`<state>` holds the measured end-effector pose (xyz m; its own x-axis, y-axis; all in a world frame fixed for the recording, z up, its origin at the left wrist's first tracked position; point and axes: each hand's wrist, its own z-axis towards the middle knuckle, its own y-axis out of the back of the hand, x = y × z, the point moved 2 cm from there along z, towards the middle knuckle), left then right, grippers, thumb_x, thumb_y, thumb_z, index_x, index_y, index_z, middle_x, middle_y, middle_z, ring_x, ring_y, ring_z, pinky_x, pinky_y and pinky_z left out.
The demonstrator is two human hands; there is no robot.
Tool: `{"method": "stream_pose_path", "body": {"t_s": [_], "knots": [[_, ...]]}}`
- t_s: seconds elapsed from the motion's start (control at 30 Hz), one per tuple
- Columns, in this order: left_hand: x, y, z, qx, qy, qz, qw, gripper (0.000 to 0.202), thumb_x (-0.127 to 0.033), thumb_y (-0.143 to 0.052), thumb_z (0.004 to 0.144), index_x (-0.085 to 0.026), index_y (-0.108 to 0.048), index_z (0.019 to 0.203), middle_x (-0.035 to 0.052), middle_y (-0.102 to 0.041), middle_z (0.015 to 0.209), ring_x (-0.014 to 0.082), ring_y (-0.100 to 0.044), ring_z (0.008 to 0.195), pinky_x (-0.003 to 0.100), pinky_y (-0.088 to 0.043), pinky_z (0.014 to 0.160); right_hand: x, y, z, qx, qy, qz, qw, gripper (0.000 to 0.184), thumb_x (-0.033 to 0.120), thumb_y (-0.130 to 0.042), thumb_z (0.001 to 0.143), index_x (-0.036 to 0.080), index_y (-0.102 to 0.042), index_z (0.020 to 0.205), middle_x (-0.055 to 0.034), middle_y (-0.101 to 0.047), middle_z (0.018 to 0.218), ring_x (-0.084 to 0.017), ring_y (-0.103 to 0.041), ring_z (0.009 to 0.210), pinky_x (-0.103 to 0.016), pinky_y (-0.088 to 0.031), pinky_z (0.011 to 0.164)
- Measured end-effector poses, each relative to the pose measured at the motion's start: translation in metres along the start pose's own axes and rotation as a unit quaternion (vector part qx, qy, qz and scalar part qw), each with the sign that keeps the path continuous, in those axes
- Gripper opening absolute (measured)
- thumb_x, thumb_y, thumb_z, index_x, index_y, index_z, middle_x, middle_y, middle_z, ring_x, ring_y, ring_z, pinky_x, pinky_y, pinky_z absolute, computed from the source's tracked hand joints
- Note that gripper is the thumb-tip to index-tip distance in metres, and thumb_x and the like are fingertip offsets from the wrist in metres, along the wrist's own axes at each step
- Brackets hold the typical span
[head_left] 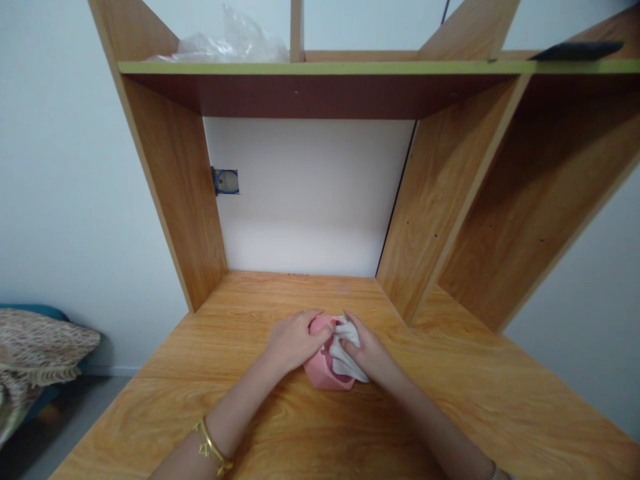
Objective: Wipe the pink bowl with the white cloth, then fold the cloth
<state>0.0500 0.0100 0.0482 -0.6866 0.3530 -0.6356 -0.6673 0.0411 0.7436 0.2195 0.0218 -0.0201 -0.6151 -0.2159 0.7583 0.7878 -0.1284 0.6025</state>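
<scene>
A pink faceted container [325, 375] rests on the wooden desk in front of me, with an opening on its upper side. My left hand [300, 339] grips its far left edge, thumb laid across the top and fingers curled over the back. Bunched in my right hand [364, 347] is a white cloth or tissue [345, 362], pressed against the container's opening and right side. Part of the white piece hangs over the right edge. The container's back and the fingertips behind it are hidden.
The wooden desk [240, 407] carries a hutch with side panels and an upper shelf [320, 68]. Clear plastic wrapping [225, 43] and a flat dark object [577, 51] lie up there. An uncovered wall box [227, 181] shows blue wire. A patterned fringed blanket [40, 347] is at far left.
</scene>
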Motion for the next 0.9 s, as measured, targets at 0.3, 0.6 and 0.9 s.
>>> {"method": "stream_pose_path", "body": {"t_s": [0.3, 0.6, 0.9], "knots": [[0.02, -0.035, -0.019, -0.026, 0.028, -0.235, 0.971, 0.079, -0.051, -0.056, 0.073, -0.013, -0.021, 0.133, 0.0148, -0.044, 0.129, 0.0246, -0.046, 0.113, 0.034, -0.036, 0.093, -0.006, -0.003, 0.001, -0.098, -0.01, 0.045, 0.994, 0.061, 0.024, -0.04, 0.075, 0.016, -0.023, 0.133, -0.011, -0.057, 0.113, -0.02, -0.055, 0.101, -0.037, -0.043, 0.086], [0.02, -0.048, -0.027, -0.07, 0.005, -0.263, 0.962, 0.078, -0.038, -0.065, 0.068, -0.015, -0.023, 0.129, 0.0129, -0.053, 0.117, 0.0231, -0.052, 0.105, 0.031, -0.042, 0.087, -0.003, -0.013, 0.003, -0.104, -0.026, 0.167, 0.98, 0.057, 0.028, -0.048, 0.068, 0.015, -0.034, 0.122, -0.0115, -0.061, 0.104, -0.021, -0.061, 0.089, -0.035, -0.048, 0.078], [0.019, -0.03, -0.03, -0.077, 0.053, -0.131, 0.987, 0.079, -0.037, -0.063, 0.065, -0.017, -0.027, 0.132, 0.01, -0.062, 0.103, 0.0261, -0.058, 0.092, 0.033, -0.044, 0.079, 0.014, 0.003, 0.004, -0.103, -0.072, 0.098, 0.987, 0.073, 0.025, -0.058, 0.059, 0.015, -0.032, 0.126, -0.0051, -0.065, 0.084, -0.02, -0.062, 0.071, -0.032, -0.05, 0.067]]}}
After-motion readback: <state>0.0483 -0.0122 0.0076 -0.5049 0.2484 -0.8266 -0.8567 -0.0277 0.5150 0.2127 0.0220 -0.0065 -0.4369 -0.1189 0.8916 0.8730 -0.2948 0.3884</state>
